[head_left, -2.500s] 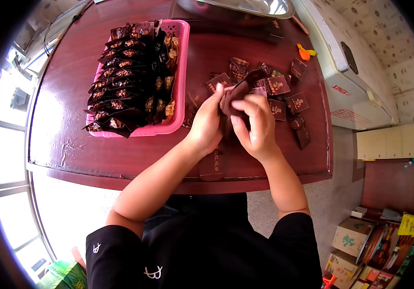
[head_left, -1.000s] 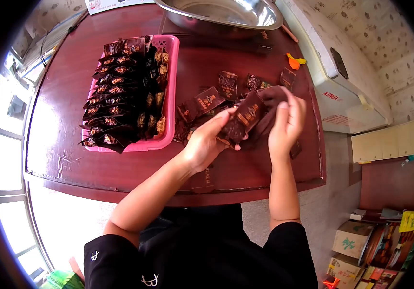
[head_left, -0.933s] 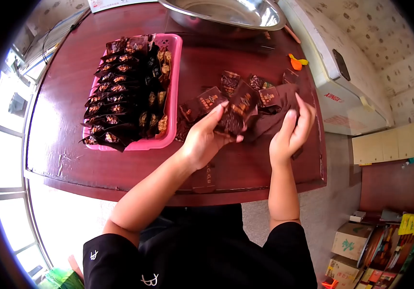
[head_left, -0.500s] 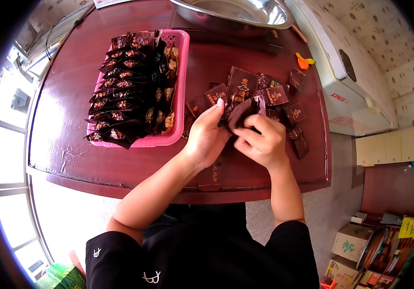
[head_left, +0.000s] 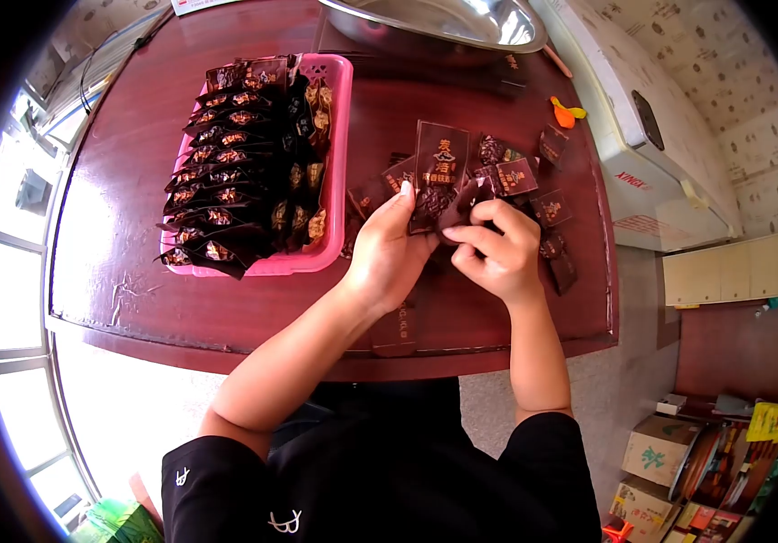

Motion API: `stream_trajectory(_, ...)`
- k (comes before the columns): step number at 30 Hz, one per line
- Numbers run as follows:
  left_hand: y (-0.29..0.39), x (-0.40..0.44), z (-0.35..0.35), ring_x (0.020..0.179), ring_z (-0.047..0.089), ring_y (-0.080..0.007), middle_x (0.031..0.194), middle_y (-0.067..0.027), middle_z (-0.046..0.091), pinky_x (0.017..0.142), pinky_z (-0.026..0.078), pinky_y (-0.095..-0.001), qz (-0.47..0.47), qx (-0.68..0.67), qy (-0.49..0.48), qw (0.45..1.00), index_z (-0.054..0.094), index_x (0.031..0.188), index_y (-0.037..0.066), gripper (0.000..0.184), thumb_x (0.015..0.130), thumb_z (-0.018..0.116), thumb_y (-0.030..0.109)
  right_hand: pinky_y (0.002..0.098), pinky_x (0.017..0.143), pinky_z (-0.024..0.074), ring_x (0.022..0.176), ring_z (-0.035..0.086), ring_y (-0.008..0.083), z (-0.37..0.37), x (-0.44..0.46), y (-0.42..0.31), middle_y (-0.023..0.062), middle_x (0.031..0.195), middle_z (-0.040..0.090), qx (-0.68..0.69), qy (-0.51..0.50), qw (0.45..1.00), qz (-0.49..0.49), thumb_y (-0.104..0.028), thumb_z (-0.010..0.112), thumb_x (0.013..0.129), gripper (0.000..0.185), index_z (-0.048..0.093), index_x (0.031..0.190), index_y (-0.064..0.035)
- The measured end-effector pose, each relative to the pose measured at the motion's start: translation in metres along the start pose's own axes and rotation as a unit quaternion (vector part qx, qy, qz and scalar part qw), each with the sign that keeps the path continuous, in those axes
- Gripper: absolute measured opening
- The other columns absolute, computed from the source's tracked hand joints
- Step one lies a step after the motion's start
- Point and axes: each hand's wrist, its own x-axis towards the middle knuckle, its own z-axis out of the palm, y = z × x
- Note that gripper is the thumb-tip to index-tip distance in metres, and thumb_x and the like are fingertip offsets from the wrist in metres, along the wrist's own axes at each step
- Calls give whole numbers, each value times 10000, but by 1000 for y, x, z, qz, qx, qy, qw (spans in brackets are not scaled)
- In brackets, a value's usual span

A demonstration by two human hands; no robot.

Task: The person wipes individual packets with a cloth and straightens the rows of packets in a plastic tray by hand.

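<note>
My left hand point(head_left: 387, 255) is closed on a dark brown printed packet point(head_left: 443, 156), thumb on its near edge. The packet stands out beyond the fingers, its printed face up. My right hand point(head_left: 501, 248) pinches a dark brown piece point(head_left: 463, 204) at the packet's right side; whether the two are joined I cannot tell. Several small brown packets point(head_left: 515, 176) lie loose on the table around and beyond my hands. To the left sits a pink basket point(head_left: 342, 154) filled with rows of black packets point(head_left: 226, 172) with clear windows.
A steel basin point(head_left: 443, 20) stands at the table's far edge. An orange and yellow item point(head_left: 566, 113) lies at the right of the red table point(head_left: 135, 281). Beyond it is a white appliance point(head_left: 651, 172). Cardboard boxes point(head_left: 662, 448) are at the lower right.
The large packet now stands upright and flatter in my left hand. My right hand, earlier spread with a dark piece, has come in beside it and closed in a pinch.
</note>
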Motion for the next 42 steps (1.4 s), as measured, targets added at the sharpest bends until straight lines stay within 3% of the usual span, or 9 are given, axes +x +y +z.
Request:
stream_trajectory(6,-2,3,-2,1234,537,-256,1368,-143,541,1095,396,-423,4,-13,52,999,462,1358,0,483,1077,271,343,299,537,474,638,579,203,-12,-3,5,60,792,570,-10,122,991,48,41,640,639,306,728,916,-56)
stream_trajectory(10,-8,1,-4,1203,550,-245,1293,-162,569,1077,413,-424,5,6,46,999,473,1332,-20,464,1076,295,323,319,578,502,666,575,193,8,3,-13,42,815,560,1,16,1000,-2,17,700,643,377,745,999,-97)
stream_trajectory(15,-17,-1,-3,1186,559,-219,1292,-101,580,1064,411,-414,-34,71,40,996,481,1339,27,415,1076,325,308,300,588,482,685,577,188,0,-6,8,57,820,584,-15,107,985,132,55,690,702,313,734,998,-35)
stream_trajectory(19,-13,0,-2,1196,553,-220,1314,-104,568,1063,404,-418,-13,22,0,1000,472,1350,30,417,1073,340,313,293,573,477,669,566,171,-11,-3,-5,50,793,580,22,126,991,36,18,673,703,279,735,965,-53)
stream_trajectory(23,-12,-2,-1,1005,567,-158,1077,-66,591,946,464,-336,-31,18,67,997,514,1221,33,384,1086,292,315,313,548,476,655,562,190,12,2,-17,28,783,566,52,1,999,-4,13,734,603,382,741,969,-94)
stream_trajectory(27,-19,2,-16,1144,536,-158,1222,-74,571,1002,435,-339,-25,34,-23,999,502,1271,41,354,1080,333,288,323,567,488,669,582,202,7,-3,-8,49,786,573,9,86,996,39,31,717,644,321,725,952,-60)
stream_trajectory(29,-23,-3,-7,1219,527,-218,1303,-111,556,1064,406,-418,-37,58,34,997,429,1385,57,406,1079,313,297,327,592,498,686,598,217,1,-4,-1,68,799,584,-20,113,989,89,50,700,673,298,716,956,-40)
stream_trajectory(36,-10,0,-1,1267,505,-245,1367,-126,526,1109,369,-431,-8,58,-1,998,426,1388,13,437,1075,323,299,312,639,505,729,623,215,-14,-5,19,90,827,626,-63,203,968,131,48,699,731,213,706,937,-7)
stream_trajectory(42,-16,-1,-6,1139,567,-201,1225,-113,593,1022,444,-377,-30,61,17,998,484,1329,23,421,1079,308,312,318,543,491,627,584,193,-1,5,-15,34,762,586,37,-14,998,-40,-12,710,652,298,708,941,-83)
